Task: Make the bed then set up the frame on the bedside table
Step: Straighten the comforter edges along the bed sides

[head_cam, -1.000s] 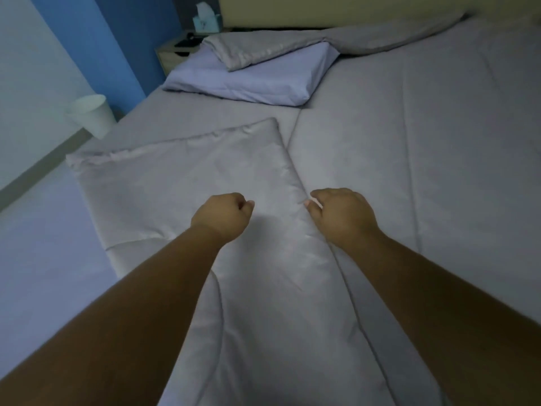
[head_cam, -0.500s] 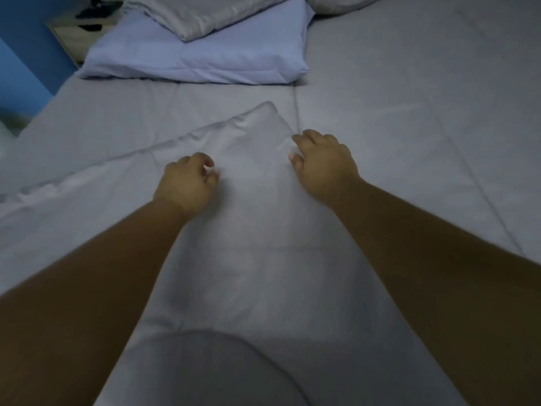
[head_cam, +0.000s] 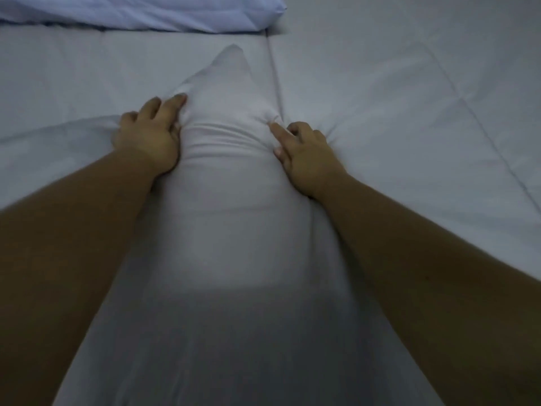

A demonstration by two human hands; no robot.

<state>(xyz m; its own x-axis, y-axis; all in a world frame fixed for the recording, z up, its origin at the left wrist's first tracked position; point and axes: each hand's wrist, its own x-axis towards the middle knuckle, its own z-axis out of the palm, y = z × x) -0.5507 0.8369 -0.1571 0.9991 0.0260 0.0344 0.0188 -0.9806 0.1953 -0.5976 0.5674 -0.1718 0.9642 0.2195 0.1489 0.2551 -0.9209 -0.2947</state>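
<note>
Head view, only view: a pale grey soft padded duvet fold (head_cam: 234, 177) runs from the near edge up the middle of the bed, with its far corner (head_cam: 232, 58) poking up in a peak near the lilac-white pillow (head_cam: 140, 11) at the far top left. Left hand (head_cam: 147, 136) is pressed against the left side of the fold, fingers (head_cam: 172, 105) curled into the cloth and bunching it; it grips the duvet. Right hand (head_cam: 307, 153) is on the right side, fingertips (head_cam: 275, 130) pinching a small pucker of fabric; it is closed on the duvet too. Ridges of wrinkles cross between both hands. The flat grey bed cover (head_cam: 409, 98) lies to the right and far side, a seam running up its middle. Frame and bedside table are not in view. Judgement: the duvet looks light, limp and puffy, not slippery and not fragile; it will sag and crease wherever it is unsupported, so a pinch at one point only drags wrinkles. Better to take hold at the peaked corner and along the edge, hands well apart, and pull flat. The bed-making step is under way.
</note>
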